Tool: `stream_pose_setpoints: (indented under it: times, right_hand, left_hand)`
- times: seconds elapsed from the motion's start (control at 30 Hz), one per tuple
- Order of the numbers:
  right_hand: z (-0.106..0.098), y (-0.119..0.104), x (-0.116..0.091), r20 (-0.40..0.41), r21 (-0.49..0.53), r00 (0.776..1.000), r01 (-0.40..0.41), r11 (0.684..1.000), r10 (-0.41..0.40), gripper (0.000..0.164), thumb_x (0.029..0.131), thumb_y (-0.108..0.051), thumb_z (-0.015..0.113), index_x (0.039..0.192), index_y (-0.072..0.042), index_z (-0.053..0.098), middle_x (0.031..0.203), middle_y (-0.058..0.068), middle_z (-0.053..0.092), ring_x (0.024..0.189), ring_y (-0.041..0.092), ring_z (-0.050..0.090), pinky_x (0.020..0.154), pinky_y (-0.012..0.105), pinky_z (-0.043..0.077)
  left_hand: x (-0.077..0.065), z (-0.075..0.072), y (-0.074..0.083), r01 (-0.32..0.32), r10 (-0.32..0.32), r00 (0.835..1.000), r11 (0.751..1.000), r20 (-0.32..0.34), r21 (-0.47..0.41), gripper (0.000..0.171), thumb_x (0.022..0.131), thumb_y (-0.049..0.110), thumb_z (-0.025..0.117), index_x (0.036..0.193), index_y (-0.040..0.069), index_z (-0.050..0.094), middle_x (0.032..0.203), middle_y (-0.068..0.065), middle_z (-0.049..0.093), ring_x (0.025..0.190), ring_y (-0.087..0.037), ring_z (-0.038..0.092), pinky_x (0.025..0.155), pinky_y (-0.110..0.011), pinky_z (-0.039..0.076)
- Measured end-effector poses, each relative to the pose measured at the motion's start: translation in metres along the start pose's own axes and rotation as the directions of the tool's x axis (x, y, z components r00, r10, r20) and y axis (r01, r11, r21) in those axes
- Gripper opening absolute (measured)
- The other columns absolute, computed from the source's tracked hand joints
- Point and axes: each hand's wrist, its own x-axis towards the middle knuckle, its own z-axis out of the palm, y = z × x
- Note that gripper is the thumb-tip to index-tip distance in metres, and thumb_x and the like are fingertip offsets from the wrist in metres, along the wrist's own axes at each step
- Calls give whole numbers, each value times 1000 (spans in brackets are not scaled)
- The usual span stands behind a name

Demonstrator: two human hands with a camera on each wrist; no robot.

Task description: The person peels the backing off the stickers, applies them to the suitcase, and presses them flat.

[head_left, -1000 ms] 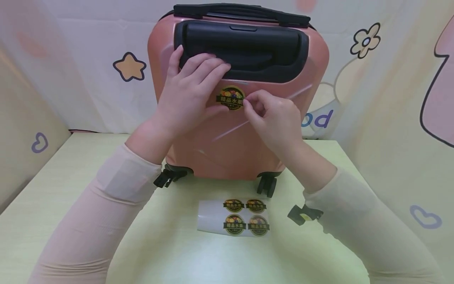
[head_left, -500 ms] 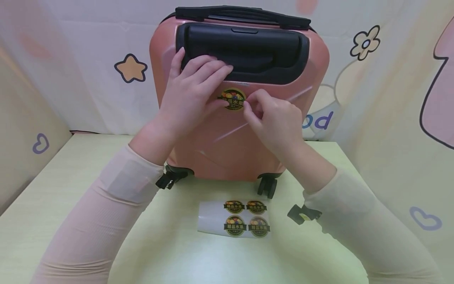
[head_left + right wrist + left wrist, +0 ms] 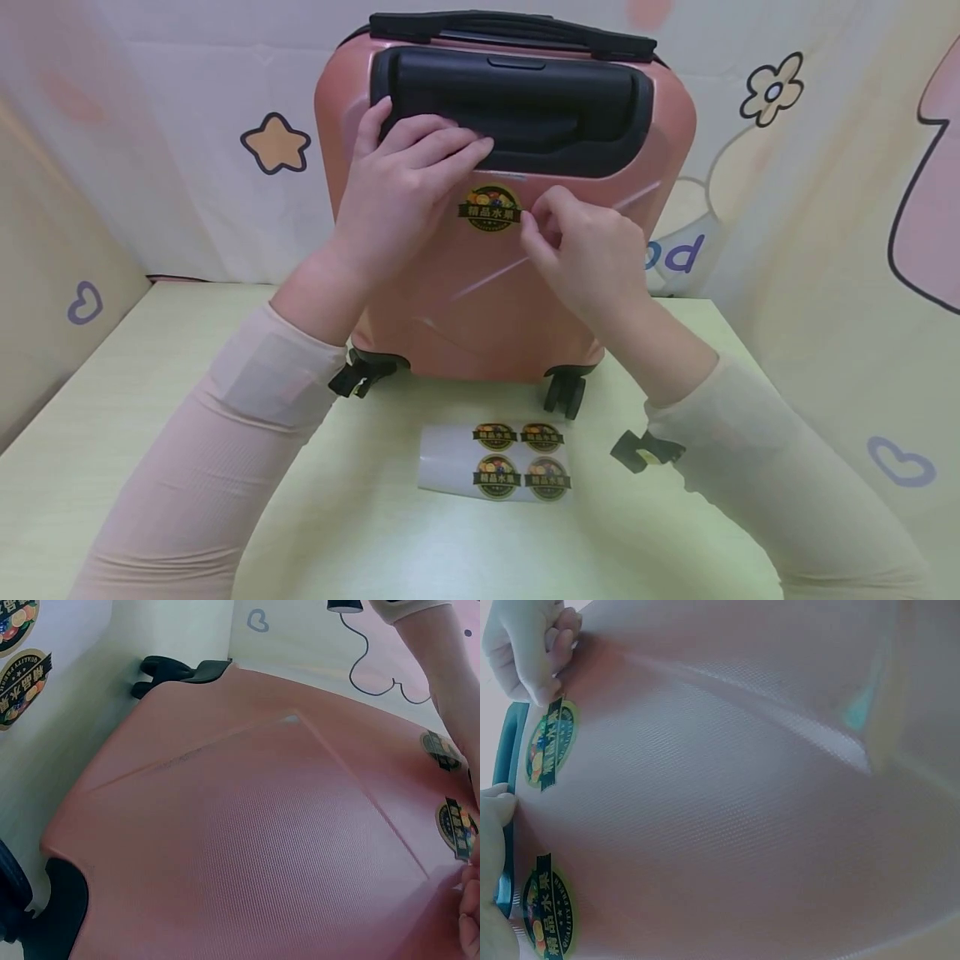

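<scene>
A pink suitcase [image 3: 480, 333] stands upright on the table, its black handle recess [image 3: 517, 100] facing me. On its shell, below the recess, sits a round black-and-gold fruit sticker [image 3: 490, 218]. My right hand [image 3: 588, 250] pinches the sticker's right band end between thumb and forefinger. My left hand [image 3: 401, 183] rests on the suitcase with fingers spread, their tips over the lower edge of the recess. In the left wrist view a second fruit sticker [image 3: 555, 915] lies on the shell near the left hand; the head view hides it behind that hand.
A white sticker sheet [image 3: 446, 458] with several fruit stickers lies on the table [image 3: 360, 533] in front of the suitcase. Black caster wheels [image 3: 566, 393] are under the suitcase. A patterned cloth backdrop [image 3: 187, 167] stands behind and at both sides.
My left thumb lay over the sticker's left part half a second ago and has drawn back from it. My right hand has shifted slightly right. The suitcase stays in place.
</scene>
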Motion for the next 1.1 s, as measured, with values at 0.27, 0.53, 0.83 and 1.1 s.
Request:
stream_pose_setpoints:
  times: [0.27, 0.53, 0.83, 1.1]
  right_hand:
    - [-4, 7, 7, -217, -45, 937, 272, 961, -275, 25, 87, -19, 62, 104, 0, 63, 98, 15, 62, 88, 27, 58, 79, 37, 48]
    - [-5, 17, 12, -152, -217, 918, 330, 919, -366, 42, 91, -21, 56, 129, -3, 54, 129, 15, 54, 125, 30, 41, 109, 49, 13]
    - [-6, 20, 11, -129, -210, 913, 357, 910, -387, 37, 93, -14, 52, 129, -4, 54, 126, 14, 55, 124, 30, 40, 110, 48, 11]
    - [-7, 22, 10, -125, -204, 919, 345, 916, -374, 38, 93, -13, 51, 130, -5, 52, 127, 14, 54, 125, 30, 39, 109, 49, 12]
  left_hand:
    - [-4, 5, 1, -7, 7, 1000, 1000, 29, -15, 56, 82, 45, 66, 124, 9, 60, 120, -9, 60, 119, -27, 43, 111, -44, 7]
    - [-13, 29, 3, -19, 22, 999, 997, -38, 73, 76, 81, 63, 55, 127, 4, 44, 127, -13, 47, 124, -30, 32, 110, -46, 8]
    - [-10, 46, 11, 66, -18, 982, 967, -189, 247, 76, 82, 68, 46, 128, 7, 47, 122, -12, 48, 119, -27, 37, 94, -45, 30]
    - [-5, 47, 13, 74, -4, 964, 965, -267, 253, 49, 90, 52, 49, 116, 12, 59, 114, -11, 55, 111, -26, 43, 86, -45, 32]
